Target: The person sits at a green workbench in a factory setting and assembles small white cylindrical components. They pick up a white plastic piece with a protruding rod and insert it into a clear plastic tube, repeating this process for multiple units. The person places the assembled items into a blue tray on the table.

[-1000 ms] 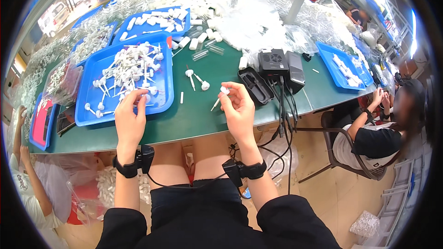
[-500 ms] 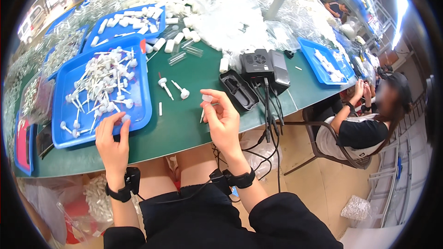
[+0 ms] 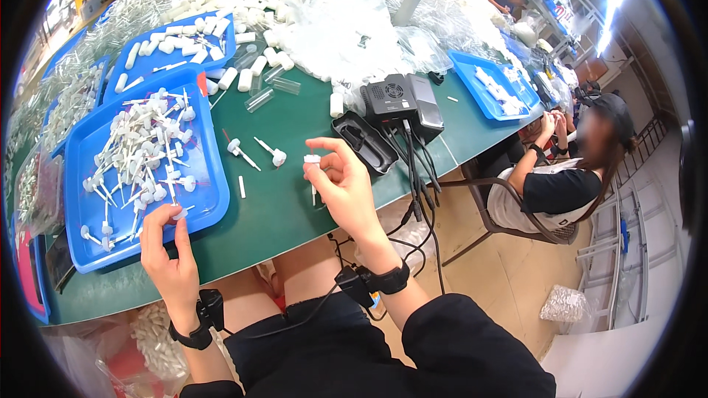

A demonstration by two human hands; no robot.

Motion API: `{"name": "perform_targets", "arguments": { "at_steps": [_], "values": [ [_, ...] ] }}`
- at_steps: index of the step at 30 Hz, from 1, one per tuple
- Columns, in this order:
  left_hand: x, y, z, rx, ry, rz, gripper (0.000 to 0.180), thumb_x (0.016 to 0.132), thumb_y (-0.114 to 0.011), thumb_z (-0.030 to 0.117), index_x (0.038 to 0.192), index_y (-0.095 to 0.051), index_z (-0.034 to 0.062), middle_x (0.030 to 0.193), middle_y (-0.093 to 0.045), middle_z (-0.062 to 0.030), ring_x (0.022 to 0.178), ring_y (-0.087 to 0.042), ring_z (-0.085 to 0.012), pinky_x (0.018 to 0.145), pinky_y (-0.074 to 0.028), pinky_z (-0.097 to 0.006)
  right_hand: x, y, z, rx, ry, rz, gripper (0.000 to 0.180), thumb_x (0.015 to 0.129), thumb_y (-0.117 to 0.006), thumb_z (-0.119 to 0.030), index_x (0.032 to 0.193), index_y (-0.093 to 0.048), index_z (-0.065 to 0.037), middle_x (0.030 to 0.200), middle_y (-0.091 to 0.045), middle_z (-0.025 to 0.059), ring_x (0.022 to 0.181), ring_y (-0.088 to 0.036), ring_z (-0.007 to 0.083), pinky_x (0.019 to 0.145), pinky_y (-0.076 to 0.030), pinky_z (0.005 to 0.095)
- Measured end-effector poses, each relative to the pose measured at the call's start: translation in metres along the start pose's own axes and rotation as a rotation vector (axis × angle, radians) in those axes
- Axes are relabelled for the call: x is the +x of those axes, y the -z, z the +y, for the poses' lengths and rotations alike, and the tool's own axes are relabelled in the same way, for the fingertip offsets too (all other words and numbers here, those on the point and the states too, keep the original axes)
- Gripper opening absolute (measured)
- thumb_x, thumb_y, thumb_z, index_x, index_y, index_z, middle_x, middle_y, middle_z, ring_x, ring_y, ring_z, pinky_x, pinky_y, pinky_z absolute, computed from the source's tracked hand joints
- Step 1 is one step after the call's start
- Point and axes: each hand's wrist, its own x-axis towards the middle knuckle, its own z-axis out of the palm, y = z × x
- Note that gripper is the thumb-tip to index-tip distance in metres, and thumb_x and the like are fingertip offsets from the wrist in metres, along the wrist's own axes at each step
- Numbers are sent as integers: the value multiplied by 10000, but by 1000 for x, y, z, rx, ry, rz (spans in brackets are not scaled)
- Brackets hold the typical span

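My right hand (image 3: 345, 186) is raised over the green table (image 3: 280, 199) and pinches a small white pump piece (image 3: 313, 160) with a thin tube hanging down. My left hand (image 3: 166, 249) rests at the near rim of a blue tray (image 3: 205, 177) and its fingertips pinch a white pump piece (image 3: 179, 214) at the tray's corner. The tray holds several white pump pieces with thin tubes (image 3: 140, 155). Two loose pump pieces (image 3: 258, 151) and a short white tube (image 3: 241, 186) lie on the table between my hands.
A black box with cables (image 3: 402, 103) and a black open case (image 3: 365, 144) stand right of my right hand. More blue trays (image 3: 173, 48) with white caps, clear tubes (image 3: 269, 88) and plastic bags (image 3: 346, 22) fill the back. Another person (image 3: 568, 169) sits at the right.
The view has shifted, so the table sits higher in the picture. My left hand has come to the tray's near corner and pinches a piece. My right hand still holds its piece up.
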Motion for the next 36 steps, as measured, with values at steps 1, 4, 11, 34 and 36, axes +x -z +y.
{"name": "perform_targets", "arguments": {
  "at_steps": [1,4,11,34,36],
  "values": [
    [0,1,0,1,-6,-11,115,823,-551,-24,928,-584,10,964,-607,-108,853,-564,-241,782,-437,-323,3,0,-1,-49,-9,4,276,847,-589,-91,1116,-549,-41,723,-589,18,540,-488,26,485,-374,194],
    [0,2,-1,6,-19,-40,128,828,-541,-26,937,-591,16,1002,-607,-117,902,-564,-250,803,-435,-325,13,2,-3,-134,9,62,289,846,-589,-114,1123,-542,-43,692,-597,30,515,-490,32,479,-380,208],
    [0,0,0,40,-41,-55,155,831,-534,-26,966,-595,19,1029,-605,-121,933,-562,-252,837,-422,-335,29,-2,-6,-82,142,145,274,854,-576,-85,1121,-537,-40,714,-574,25,474,-452,37,461,-354,215],
    [-4,6,-12,-126,24,119,328,790,-565,-91,1107,-525,-21,1077,-595,-118,1039,-566,-201,934,-419,-323,0,-1,10,-281,129,113,146,850,-577,-61,983,-618,-17,875,-617,25,650,-528,74,584,-416,211],
    [-4,6,-12,-113,24,115,316,788,-568,-87,1095,-533,-19,1071,-596,-113,1032,-566,-199,931,-418,-323,1,0,12,-277,129,111,141,852,-577,-65,976,-619,-13,865,-616,25,650,-528,73,587,-421,214]
  ]
}}
